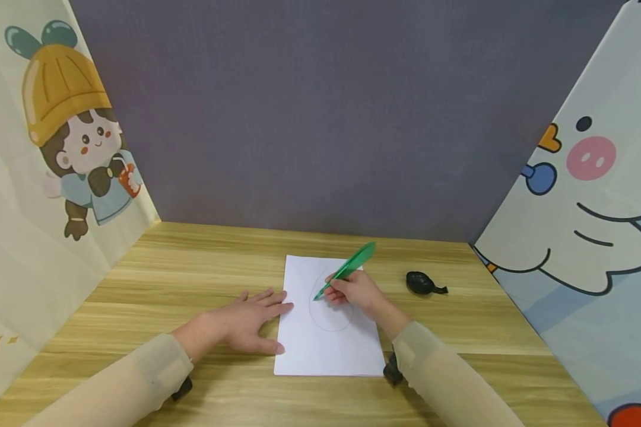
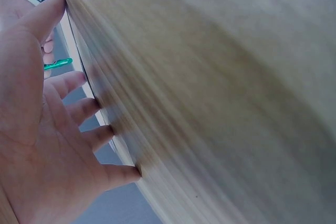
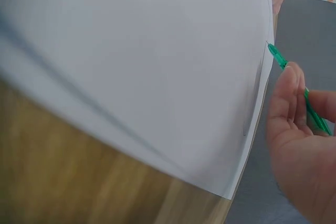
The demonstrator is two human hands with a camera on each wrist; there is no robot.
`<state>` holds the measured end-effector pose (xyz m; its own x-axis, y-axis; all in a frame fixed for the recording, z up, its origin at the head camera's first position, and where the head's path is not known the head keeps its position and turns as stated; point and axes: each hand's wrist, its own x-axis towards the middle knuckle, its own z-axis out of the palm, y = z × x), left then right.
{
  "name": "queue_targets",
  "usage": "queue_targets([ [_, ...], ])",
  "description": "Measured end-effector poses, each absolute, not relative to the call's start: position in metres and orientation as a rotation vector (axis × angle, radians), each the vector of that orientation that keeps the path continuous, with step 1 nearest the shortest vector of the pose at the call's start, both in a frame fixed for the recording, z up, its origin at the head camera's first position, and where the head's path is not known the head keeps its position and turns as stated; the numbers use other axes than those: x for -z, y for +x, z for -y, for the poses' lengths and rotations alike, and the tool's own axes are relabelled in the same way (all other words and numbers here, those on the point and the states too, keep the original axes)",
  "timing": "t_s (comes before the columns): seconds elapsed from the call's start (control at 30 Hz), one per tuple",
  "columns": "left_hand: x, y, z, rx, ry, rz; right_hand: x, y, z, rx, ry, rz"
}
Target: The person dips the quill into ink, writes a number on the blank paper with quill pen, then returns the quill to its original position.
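A sheet of white paper [image 1: 326, 359] lies on the wooden table, with a thin oval outline [image 1: 331, 330] drawn on it. My right hand [image 1: 357, 292] pinches a green pen [image 1: 355, 261] that has a broad, leaf-like top end. In the right wrist view, the pen's tip [image 3: 269, 47] meets the drawn line near the far side of the paper [image 3: 147, 66]. With fingers spread, my left hand [image 1: 248, 325] rests at the paper's left edge, thumb and some fingertips on it. The left wrist view shows that hand's [image 2: 52, 129] palm side and extended fingers.
To the right of the paper, a black rounded object [image 1: 421, 283] with a narrow neck lies on the table [image 1: 203, 261]. A dark grey panel [image 1: 320, 118] stands behind the table. Cartoon-printed sheets [image 1: 10, 237] flank both sides.
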<state>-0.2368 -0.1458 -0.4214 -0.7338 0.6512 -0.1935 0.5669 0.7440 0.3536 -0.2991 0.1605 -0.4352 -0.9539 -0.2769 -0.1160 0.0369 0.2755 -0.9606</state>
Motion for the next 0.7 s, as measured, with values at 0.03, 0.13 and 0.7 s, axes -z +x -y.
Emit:
queue_targets([
  [0.03,0.4214,-0.2367,0.1458,-0.392,0.946,-2.64,0.4351,-0.2986,-0.1603,1.733,-0.224,-2.286],
  [0.13,0.4218,-0.2369,0.1459,-0.392,0.944,-2.64,0.4343,-0.297,-0.1594,1.728,-0.233,-2.281],
  [0.7,0.4258,-0.2392,0.1464,-0.385,0.947,-2.649,0.4344,-0.293,-0.159,1.704,-0.257,-2.241],
])
